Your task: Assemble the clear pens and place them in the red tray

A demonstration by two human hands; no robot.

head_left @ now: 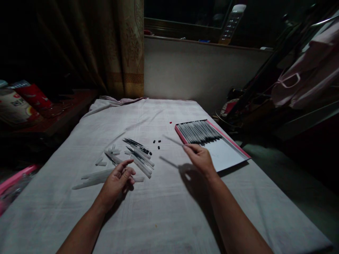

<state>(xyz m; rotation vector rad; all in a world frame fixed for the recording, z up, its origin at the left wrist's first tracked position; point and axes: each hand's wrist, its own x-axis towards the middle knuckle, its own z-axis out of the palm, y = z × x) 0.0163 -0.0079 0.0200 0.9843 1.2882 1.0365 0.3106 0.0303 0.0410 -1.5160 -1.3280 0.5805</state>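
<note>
The right hand (pixel 198 157) has its fingers pinched on a slim rod (pixel 173 140), raised over the worktop (pixel 169 215) and pointing leftward, with open cloth beneath it. Just right of that hand lies the shallow box (pixel 229 155), its near right corner close to the worktop's right edge; a row of pens (pixel 197 131) fills its far part, leaving white bottom nearer. The left hand (pixel 119 178) has loosely curled, parted fingers beside the loose pen parts (pixel 141 157); whether they touch any, I cannot tell. A broad stretch of cloth separates both hands.
</note>
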